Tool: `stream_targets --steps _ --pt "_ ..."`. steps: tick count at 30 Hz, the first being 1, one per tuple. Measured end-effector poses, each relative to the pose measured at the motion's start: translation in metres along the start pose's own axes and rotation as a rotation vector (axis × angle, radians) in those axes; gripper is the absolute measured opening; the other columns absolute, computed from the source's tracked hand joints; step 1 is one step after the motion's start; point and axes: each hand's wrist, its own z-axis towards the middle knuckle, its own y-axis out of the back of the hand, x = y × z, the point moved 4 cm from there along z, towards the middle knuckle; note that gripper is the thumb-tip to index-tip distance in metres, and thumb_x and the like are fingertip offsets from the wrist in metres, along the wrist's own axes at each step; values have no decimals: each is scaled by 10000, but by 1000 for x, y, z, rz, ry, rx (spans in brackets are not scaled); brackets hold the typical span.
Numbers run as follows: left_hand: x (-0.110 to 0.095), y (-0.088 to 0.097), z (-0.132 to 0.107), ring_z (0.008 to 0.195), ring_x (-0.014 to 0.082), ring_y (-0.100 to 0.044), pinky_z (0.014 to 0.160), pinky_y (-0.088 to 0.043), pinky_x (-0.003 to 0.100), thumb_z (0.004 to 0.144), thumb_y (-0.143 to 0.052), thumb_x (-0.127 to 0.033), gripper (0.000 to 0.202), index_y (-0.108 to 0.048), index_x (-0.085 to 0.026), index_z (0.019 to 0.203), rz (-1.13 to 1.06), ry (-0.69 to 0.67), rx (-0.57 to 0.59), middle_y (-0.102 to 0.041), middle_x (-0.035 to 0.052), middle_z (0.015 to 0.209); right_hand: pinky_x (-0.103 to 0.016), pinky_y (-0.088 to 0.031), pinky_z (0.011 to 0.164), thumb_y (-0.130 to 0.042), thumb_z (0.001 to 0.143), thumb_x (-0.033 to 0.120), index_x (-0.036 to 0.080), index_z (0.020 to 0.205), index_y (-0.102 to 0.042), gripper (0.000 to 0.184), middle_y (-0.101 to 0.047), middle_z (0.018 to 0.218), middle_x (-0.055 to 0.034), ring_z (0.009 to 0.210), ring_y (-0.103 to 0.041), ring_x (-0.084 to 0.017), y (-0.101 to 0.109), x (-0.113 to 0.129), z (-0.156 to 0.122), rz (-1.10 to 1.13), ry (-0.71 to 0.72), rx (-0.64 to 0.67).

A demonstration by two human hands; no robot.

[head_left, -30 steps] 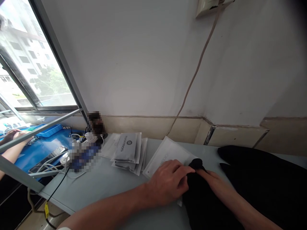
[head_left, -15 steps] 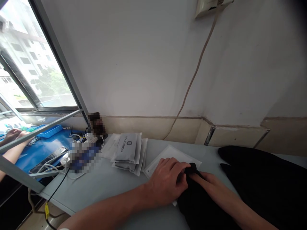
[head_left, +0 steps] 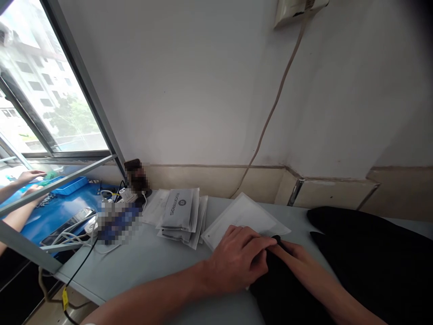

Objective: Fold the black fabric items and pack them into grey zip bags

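Note:
My left hand (head_left: 238, 257) is closed, its thumb and fingers pinching the top edge of a piece of black fabric (head_left: 284, 298). From the other side my right hand (head_left: 296, 258) grips the same edge, fingertips meeting those of the left; part of its grip is hidden. The fabric hangs toward me, and its full shape cannot be made out. Under and behind my hands a translucent plastic bag (head_left: 245, 214) lies on the grey table (head_left: 169, 271). To its left is a stack of packed bags (head_left: 179, 210) with grey contents and ROCKBROS print.
More black fabric (head_left: 379, 253) covers the table's right side. At the left lie white cables (head_left: 71, 234) and a power strip (head_left: 126, 196), beside a metal frame (head_left: 30, 248). Beyond it, another person's hands (head_left: 32, 180) are near a blue tray (head_left: 69, 185). A wall stands behind.
The fabric's edge has shifted slightly down and right with my hands. The translucent bag has slid a little away from me and shows more. The other person's hands have moved.

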Motion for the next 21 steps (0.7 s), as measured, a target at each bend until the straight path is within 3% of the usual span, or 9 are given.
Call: stream_targets --steps 4,8,11,16,19,21 --pt "-6 -3 0 838 158 -675 798 -508 327 964 -504 -116 289 -643 -161 1213 34 -88 74 -711 53 934 -309 -515 547 -672 755 464 224 605 -707 285 -709 553 -2 599 -680 -254 9 -8 8 -119 49 -48" --pt "-2 -5 0 888 161 -680 907 -507 355 964 -497 -112 296 -651 -160 1212 43 -92 107 -721 51 948 -317 -556 582 -669 737 438 233 666 -724 223 -745 630 -14 669 -697 -272 9 -1 3 -134 135 -123" --pt "2 -7 -1 937 155 -679 1017 -490 372 976 -494 -134 282 -656 -173 1205 28 -47 128 -719 58 991 -297 -542 525 -669 736 423 252 643 -699 197 -745 634 -17 633 -686 -257 9 1 -3 -125 95 -210" --pt "-4 -6 -2 909 140 -684 1109 -449 343 1002 -514 -195 253 -673 -184 1198 -20 -111 167 -736 33 959 -302 -540 535 -644 699 354 255 529 -629 198 -692 540 -8 610 -677 -257 12 -2 4 -86 131 -177" --pt "1 4 4 1104 179 -665 1184 -384 400 1054 -456 -253 301 -617 -188 1299 -45 -52 169 -728 74 1157 -329 -583 629 -709 733 371 240 643 -706 159 -758 644 -10 665 -717 -271 12 -5 6 60 131 -132" --pt "14 14 10 1350 241 -534 1225 -321 470 1065 -451 -307 383 -523 -190 1423 -15 119 132 -608 125 1411 -347 -600 657 -740 767 402 240 757 -752 163 -802 743 -19 702 -748 -287 10 -4 2 154 92 -85"
